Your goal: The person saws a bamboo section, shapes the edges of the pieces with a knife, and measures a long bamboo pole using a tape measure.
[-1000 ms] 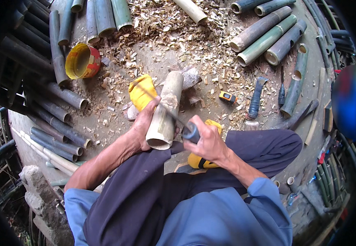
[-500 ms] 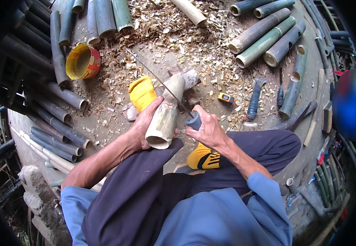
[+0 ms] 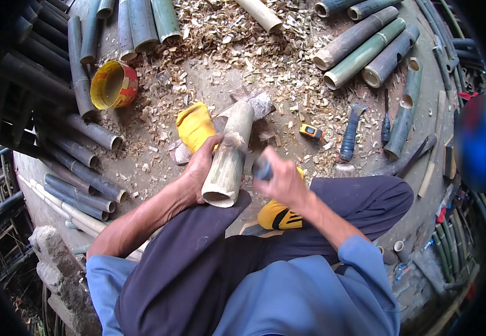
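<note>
A pale, scraped bamboo tube point(image 3: 229, 162) lies slanted with its open near end by my raised left knee. My left hand point(image 3: 201, 168) is wrapped round its left side, the fingers partly hidden beneath. The far end reaches over a rough block point(image 3: 261, 105) on the ground. Just right of the tube, my right hand point(image 3: 285, 182) is closed on the dark round handle point(image 3: 262, 168) of a knife. The hand is smeared by motion, and the blade cannot be made out now. Yellow fabric point(image 3: 196, 126) shows beyond my left hand; a yellow-socked foot point(image 3: 280, 215) is below my right hand.
An orange and black tape measure point(image 3: 311, 132), a blue-handled hatchet point(image 3: 350, 134) and a dark thin tool point(image 3: 386, 126) lie to the right. A yellow-red bucket point(image 3: 113, 85) stands at left. Wood shavings point(image 3: 226, 39) cover the ground ahead. Bamboo tubes point(image 3: 360, 39) lie on both sides.
My right hand has moved slightly with the knife; its long blade, earlier across the tube, is lost from sight. My left hand still holds the tube. The view has shifted slightly.
</note>
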`<action>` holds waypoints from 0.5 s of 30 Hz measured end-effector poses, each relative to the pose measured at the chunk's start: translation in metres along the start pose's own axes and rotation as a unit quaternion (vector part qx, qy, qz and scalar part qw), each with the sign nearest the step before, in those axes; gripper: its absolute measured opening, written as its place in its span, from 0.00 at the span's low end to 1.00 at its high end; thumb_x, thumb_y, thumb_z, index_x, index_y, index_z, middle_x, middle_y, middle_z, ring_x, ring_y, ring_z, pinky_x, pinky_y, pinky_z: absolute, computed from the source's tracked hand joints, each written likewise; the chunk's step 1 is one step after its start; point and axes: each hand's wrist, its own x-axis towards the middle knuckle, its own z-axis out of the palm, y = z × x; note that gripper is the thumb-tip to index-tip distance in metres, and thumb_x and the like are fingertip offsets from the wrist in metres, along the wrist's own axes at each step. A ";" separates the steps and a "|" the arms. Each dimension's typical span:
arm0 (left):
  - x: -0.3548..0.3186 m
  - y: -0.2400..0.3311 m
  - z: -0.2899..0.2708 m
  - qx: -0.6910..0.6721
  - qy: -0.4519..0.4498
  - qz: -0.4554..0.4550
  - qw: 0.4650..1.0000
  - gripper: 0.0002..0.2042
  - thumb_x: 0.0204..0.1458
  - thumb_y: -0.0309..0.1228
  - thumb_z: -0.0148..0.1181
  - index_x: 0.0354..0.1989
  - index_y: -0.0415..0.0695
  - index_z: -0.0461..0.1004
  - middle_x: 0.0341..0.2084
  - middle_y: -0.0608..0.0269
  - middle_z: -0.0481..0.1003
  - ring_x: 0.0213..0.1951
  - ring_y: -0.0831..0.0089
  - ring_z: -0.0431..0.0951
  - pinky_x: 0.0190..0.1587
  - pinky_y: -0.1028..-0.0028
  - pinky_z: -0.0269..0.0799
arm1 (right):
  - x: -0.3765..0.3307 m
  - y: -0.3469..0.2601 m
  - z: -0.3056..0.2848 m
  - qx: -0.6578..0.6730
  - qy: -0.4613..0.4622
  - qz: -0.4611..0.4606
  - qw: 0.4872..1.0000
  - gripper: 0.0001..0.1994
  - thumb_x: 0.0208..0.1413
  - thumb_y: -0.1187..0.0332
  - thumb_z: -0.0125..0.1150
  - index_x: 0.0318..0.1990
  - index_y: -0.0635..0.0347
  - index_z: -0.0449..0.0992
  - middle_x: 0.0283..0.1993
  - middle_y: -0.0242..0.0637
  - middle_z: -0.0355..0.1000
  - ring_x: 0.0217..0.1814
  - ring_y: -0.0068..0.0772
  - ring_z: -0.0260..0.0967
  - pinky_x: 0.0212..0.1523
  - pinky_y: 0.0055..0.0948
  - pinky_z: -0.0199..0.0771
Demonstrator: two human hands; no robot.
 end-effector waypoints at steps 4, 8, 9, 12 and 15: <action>0.003 -0.011 -0.012 -0.003 -0.003 0.064 0.998 0.26 0.53 0.54 0.50 0.47 0.41 0.67 0.30 0.54 0.74 0.29 0.61 0.77 0.29 0.61 0.77 | 0.002 -0.009 0.001 0.043 -0.006 0.054 0.998 0.19 0.38 0.69 0.66 0.38 0.60 0.64 0.26 0.53 0.72 0.33 0.57 0.73 0.32 0.46 0.72; -0.003 -0.004 0.003 0.000 0.033 0.059 0.998 0.24 0.54 0.52 0.50 0.46 0.41 0.67 0.29 0.52 0.74 0.26 0.59 0.77 0.26 0.59 0.76 | -0.004 0.002 0.003 -0.072 0.029 -0.074 0.994 0.19 0.39 0.68 0.65 0.35 0.62 0.62 0.25 0.53 0.71 0.29 0.58 0.72 0.28 0.40 0.75; 0.001 -0.005 0.003 0.008 0.041 0.059 0.997 0.24 0.55 0.52 0.49 0.45 0.40 0.67 0.26 0.51 0.75 0.24 0.57 0.77 0.25 0.59 0.76 | 0.013 0.018 -0.001 -0.025 0.015 0.040 0.999 0.18 0.38 0.68 0.65 0.35 0.62 0.62 0.24 0.53 0.71 0.29 0.58 0.72 0.29 0.40 0.75; 0.004 -0.008 0.003 0.013 0.054 0.084 0.995 0.24 0.55 0.52 0.48 0.45 0.40 0.67 0.24 0.50 0.74 0.22 0.56 0.77 0.25 0.59 0.76 | 0.018 0.019 -0.010 0.009 0.008 0.094 0.996 0.17 0.40 0.68 0.62 0.35 0.63 0.62 0.21 0.50 0.70 0.24 0.52 0.73 0.25 0.39 0.75; 0.002 -0.010 -0.002 -0.016 0.078 0.091 0.993 0.24 0.56 0.51 0.47 0.47 0.40 0.66 0.29 0.50 0.75 0.26 0.57 0.78 0.28 0.60 0.76 | -0.012 -0.010 0.007 -0.023 0.032 -0.163 0.986 0.16 0.44 0.68 0.60 0.37 0.65 0.62 0.21 0.51 0.70 0.20 0.43 0.72 0.21 0.38 0.73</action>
